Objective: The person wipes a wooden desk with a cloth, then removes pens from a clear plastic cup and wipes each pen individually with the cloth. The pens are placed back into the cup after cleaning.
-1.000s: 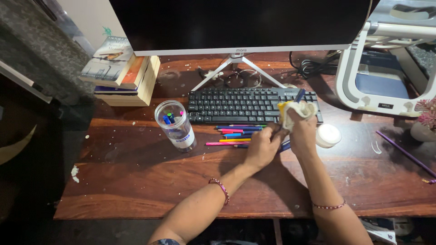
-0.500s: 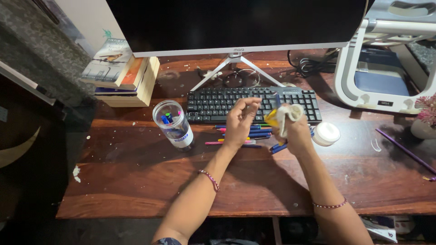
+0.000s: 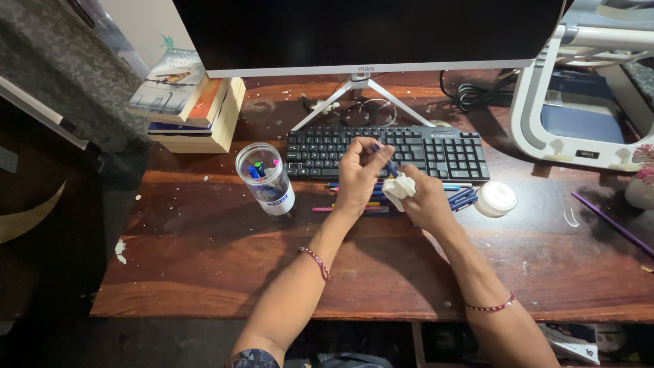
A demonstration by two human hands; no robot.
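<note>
Fingers of left hand (image 3: 359, 176) pinch slim blue pen (image 3: 385, 163); right hand (image 3: 424, 197) grips crumpled cloth (image 3: 398, 189).

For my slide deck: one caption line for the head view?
Left hand holds a blue pen while right hand wipes it with a white cloth above the keyboard.

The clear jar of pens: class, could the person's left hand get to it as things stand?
Probably yes. The clear jar stands open-topped, left of the left hand, with bare desk between; but the fingers already hold a blue pen.
</note>
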